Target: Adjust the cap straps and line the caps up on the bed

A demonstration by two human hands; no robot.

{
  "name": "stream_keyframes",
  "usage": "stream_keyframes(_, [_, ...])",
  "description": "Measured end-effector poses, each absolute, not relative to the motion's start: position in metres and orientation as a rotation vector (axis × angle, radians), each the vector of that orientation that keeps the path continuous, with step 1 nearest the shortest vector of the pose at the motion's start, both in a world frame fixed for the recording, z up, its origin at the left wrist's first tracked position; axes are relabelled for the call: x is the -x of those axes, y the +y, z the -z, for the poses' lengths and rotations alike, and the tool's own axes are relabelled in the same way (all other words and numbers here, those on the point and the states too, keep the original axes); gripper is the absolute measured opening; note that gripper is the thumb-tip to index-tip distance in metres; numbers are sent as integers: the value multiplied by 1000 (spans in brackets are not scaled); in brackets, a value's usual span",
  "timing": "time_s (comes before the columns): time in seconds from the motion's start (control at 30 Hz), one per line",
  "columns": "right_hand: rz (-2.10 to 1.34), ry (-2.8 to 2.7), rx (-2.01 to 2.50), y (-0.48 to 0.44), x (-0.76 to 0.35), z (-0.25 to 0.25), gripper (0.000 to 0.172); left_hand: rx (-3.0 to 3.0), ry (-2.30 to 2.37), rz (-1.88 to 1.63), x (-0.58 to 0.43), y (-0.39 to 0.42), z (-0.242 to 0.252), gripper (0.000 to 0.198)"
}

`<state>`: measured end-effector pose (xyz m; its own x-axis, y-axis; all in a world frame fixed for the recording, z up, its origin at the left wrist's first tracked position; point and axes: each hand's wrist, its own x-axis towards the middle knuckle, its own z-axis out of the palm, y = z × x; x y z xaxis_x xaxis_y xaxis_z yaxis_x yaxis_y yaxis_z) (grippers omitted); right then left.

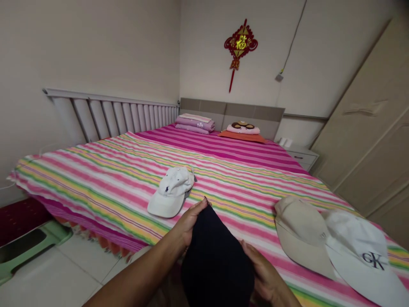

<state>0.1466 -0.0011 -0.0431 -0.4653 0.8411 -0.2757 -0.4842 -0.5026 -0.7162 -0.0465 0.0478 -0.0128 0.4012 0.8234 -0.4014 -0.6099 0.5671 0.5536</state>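
Both my hands hold a plain black cap (217, 260) low in front of me, over the near edge of the bed. My left hand (191, 221) grips its upper left edge, while my right hand (262, 270) has hold of its right side. The cap's lower end runs out of the picture. Just beyond my left hand, a white cap (174, 189) with a small dark logo lies on the striped sheet, its brim towards me. To the right of my right hand rest a beige cap (302, 230) and a white cap with dark letters (358, 247), their edges meeting or overlapping.
A striped sheet (105, 183) covers the bed. Folded purple bedding (194, 123) and a pink folded piece (243, 129) lie by the headboard (255, 115). A radiator (118, 115) lines the left wall. A green stool (41, 243) stands at lower left, a nightstand (303, 157) at right.
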Motion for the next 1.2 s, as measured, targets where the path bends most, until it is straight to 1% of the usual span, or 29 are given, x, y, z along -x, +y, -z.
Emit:
stream_keyframes(0.07, [-1937,-610,778,-2,-146,45,17,-317,706,-767,53,57,18,30])
stream_keyframes(0.13, [-1802,-477,785,3,-149,40,26,-360,650,-730,60,65,21,24])
stream_keyframes(0.2, [-1695,-370,786,10,-153,31,36,-428,578,-805,67,69,23,18])
stream_keyframes(0.27, [-1647,-281,784,19,-157,23,40,-493,502,-884,73,70,30,22])
stream_keyframes(0.33, [-1611,-186,799,27,-159,21,38,-527,463,-885,79,67,46,27])
stream_keyframes(0.4, [-1567,-101,828,33,-161,25,31,-546,489,-791,85,58,69,32])
stream_keyframes(0.47, [-1539,-44,854,38,-164,32,27,-561,543,-675,90,47,92,26])
stream_keyframes(0.53, [-1537,-9,872,43,-167,39,26,-615,521,-676,94,35,107,23])
stream_keyframes(0.57, [-1542,2,880,45,-169,41,26,-635,471,-732,95,30,111,28])
stream_keyframes(0.67, [-1530,-24,896,52,-169,45,25,-635,305,-968,91,14,110,49])
stream_keyframes(0.7, [-1510,-51,896,55,-168,46,25,-640,295,-994,87,9,110,53])
stream_keyframes(0.73, [-1483,-77,894,58,-167,48,25,-660,313,-977,84,4,112,53])
stream_keyframes(0.83, [-1407,-116,909,66,-165,59,24,-741,457,-836,73,-11,124,43])
stream_keyframes(0.9, [-1384,-127,941,68,-168,69,25,-718,521,-905,70,-17,131,39])
stream_keyframes(0.97, [-1375,-161,972,67,-173,79,26,-681,562,-1036,72,-16,128,36])
stream_keyframes(1.03, [-1380,-203,1001,63,-179,88,27,-673,590,-1122,78,-7,112,30])
stream_keyframes(1.13, [-1392,-336,1050,51,-184,102,27,-658,594,-1198,94,23,72,27])
stream_keyframes(1.2, [-1364,-437,1063,42,-184,110,27,-655,591,-1344,109,50,43,27])
